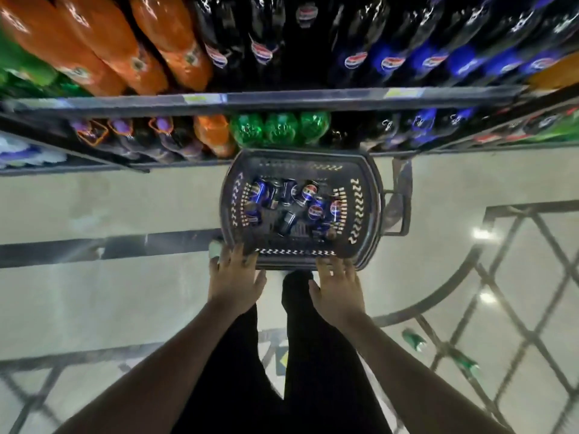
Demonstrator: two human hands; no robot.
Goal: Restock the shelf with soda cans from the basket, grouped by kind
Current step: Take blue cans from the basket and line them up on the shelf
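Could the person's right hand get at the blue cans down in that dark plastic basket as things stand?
Probably yes. The right hand is at the near rim of the dark perforated plastic basket, which is open on top, and the blue soda cans lie uncovered inside. Nothing sits between hand and cans.

Glossy pale tiled floor (94, 208), dark inlaid lines, ceiling light reflections (481, 234)

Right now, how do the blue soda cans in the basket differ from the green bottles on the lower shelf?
The blue soda cans lie jumbled on their sides in the dark plastic basket on the floor; the green plastic bottles stand upright in a row on the shelf. The cans look smaller. Both are soda containers.
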